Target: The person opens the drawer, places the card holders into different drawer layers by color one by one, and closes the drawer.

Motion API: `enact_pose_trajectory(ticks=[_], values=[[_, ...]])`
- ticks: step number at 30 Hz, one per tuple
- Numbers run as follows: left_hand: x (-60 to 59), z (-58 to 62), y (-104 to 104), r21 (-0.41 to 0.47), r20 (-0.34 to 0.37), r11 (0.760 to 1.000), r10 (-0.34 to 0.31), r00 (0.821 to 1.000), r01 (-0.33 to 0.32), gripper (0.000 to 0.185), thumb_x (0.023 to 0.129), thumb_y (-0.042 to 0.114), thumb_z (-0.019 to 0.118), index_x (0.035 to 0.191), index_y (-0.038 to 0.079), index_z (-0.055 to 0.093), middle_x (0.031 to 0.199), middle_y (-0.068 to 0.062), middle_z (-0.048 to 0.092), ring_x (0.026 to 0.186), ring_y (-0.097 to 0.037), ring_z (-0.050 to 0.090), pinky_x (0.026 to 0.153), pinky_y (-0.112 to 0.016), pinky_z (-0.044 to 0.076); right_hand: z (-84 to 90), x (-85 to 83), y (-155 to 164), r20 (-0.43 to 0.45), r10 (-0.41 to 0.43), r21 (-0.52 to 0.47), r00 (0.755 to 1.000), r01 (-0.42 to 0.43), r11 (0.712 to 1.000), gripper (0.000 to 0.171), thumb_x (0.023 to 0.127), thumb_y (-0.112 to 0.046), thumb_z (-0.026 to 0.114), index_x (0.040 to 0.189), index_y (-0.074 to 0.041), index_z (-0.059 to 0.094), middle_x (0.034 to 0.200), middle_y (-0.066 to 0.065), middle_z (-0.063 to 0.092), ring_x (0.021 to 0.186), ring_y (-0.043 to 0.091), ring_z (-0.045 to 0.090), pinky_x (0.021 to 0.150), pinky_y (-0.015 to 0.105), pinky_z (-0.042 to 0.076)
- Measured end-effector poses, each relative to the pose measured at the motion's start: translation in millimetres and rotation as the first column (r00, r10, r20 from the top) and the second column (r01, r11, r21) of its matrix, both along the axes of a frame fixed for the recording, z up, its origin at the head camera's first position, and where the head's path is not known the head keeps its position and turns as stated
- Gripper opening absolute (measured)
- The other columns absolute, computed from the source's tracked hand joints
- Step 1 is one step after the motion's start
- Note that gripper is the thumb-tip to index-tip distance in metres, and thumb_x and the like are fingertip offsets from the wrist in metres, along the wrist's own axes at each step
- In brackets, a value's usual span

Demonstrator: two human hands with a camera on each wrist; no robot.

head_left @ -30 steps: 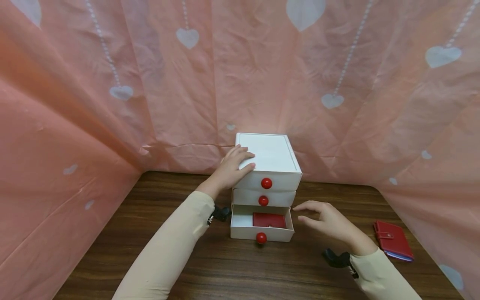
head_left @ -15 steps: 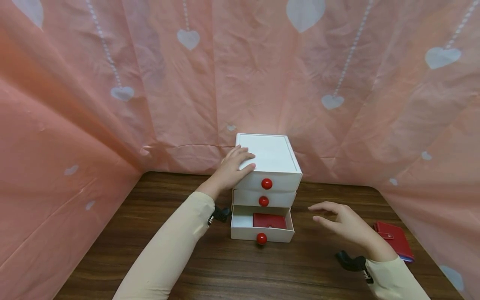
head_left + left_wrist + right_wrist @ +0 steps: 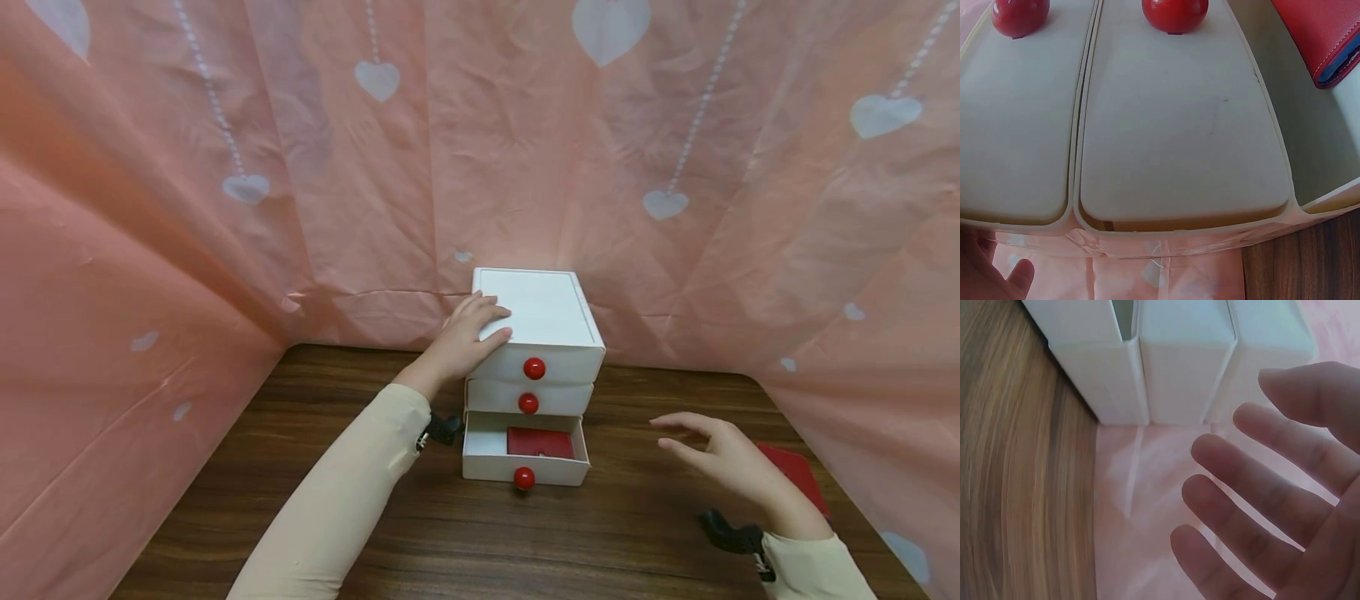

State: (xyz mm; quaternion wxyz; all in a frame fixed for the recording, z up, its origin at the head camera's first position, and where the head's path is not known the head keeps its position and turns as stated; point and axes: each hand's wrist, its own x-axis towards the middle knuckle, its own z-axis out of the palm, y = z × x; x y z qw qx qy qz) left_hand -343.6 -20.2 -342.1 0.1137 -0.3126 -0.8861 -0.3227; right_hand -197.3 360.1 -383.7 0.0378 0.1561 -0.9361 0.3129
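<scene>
A white three-drawer box [image 3: 536,304] with round red knobs stands at the back of the table. Its bottom drawer [image 3: 487,468] is pulled out, and a red wallet-like booklet [image 3: 539,442] lies inside; the upper two drawers are closed. My left hand [image 3: 463,336] rests on the box's top left edge, fingers spread over the top. Off to the right of the box, my right hand [image 3: 723,457] hovers with loosely bent fingers and holds nothing. In the right wrist view its fingers [image 3: 1254,487] are spread apart. A second red booklet [image 3: 797,472] is partly hidden behind that hand.
Dark wood-grain table [image 3: 570,542] extends around the box. Pink curtain [image 3: 510,167] with white hearts hangs close behind the box and along both sides. Each wrist carries a black camera mount [image 3: 731,533].
My right hand has moved rightward, away from the open drawer, and now covers part of the second red booklet. My left hand stays on the box.
</scene>
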Motion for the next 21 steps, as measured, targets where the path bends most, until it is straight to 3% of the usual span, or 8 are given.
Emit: enact_pose_trajectory(ticks=[10, 12, 15, 18, 21], values=[[-1.1, -0.2, 0.1, -0.011, 0.005, 1.000, 0.003, 1.000, -0.003, 0.044, 0.101, 0.039, 0.056, 0.138, 0.015, 0.059, 0.155, -0.008, 0.040, 0.152, -0.025, 0.015, 0.120, -0.053, 0.014, 0.2, 12.2, 21.6, 0.085, -0.098, 0.014, 0.992, 0.098, 0.995, 0.045, 0.099, -0.037, 0.063, 0.136, -0.011, 0.061, 0.134, 0.021, 0.060, 0.099, 0.029, 0.066, 0.067, 0.035, 0.053], [-0.9, -0.4, 0.3, -0.011, 0.008, 1.000, 0.002, 1.000, -0.002, 0.044, 0.101, 0.039, 0.056, 0.138, 0.015, 0.059, 0.155, -0.008, 0.040, 0.152, -0.025, 0.015, 0.120, -0.053, 0.013, 0.8, 15.6, 25.6, 0.106, -0.122, 0.002, 0.987, 0.122, 0.992, 0.047, 0.099, -0.040, 0.062, 0.137, -0.012, 0.060, 0.134, 0.023, 0.060, 0.080, 0.023, 0.066, 0.055, 0.035, 0.051], [-0.9, -0.6, 0.6, -0.011, 0.009, 1.000, 0.002, 1.000, -0.002, 0.044, 0.102, 0.039, 0.056, 0.139, 0.015, 0.059, 0.156, -0.008, 0.040, 0.152, -0.025, 0.015, 0.120, -0.053, 0.014, 0.9, 19.7, 31.5, 0.124, -0.152, -0.009, 0.981, 0.154, 0.988, 0.050, 0.098, -0.044, 0.061, 0.138, -0.014, 0.059, 0.131, 0.026, 0.060, 0.048, 0.012, 0.047, 0.038, 0.032, 0.041], [-1.2, -0.5, 0.7, -0.011, 0.008, 1.000, 0.004, 1.000, -0.004, 0.044, 0.102, 0.039, 0.055, 0.139, 0.016, 0.058, 0.156, -0.008, 0.039, 0.152, -0.024, 0.014, 0.120, -0.054, 0.014, 1.0, 21.5, 37.5, 0.118, -0.185, -0.001, 0.976, 0.186, 0.983, 0.051, 0.098, -0.046, 0.061, 0.138, -0.014, 0.058, 0.128, 0.026, 0.063, 0.046, 0.011, 0.045, 0.033, 0.031, 0.035], [-1.1, 0.0, 1.0, -0.010, 0.006, 1.000, 0.004, 1.000, -0.004, 0.044, 0.102, 0.039, 0.055, 0.139, 0.015, 0.058, 0.156, -0.008, 0.040, 0.152, -0.024, 0.014, 0.120, -0.054, 0.014, 0.9, 21.7, 45.4, 0.073, -0.214, 0.035, 0.974, 0.212, 0.977, 0.050, 0.099, -0.044, 0.060, 0.137, -0.010, 0.060, 0.126, 0.026, 0.064, 0.076, 0.026, 0.068, 0.044, 0.040, 0.048]])
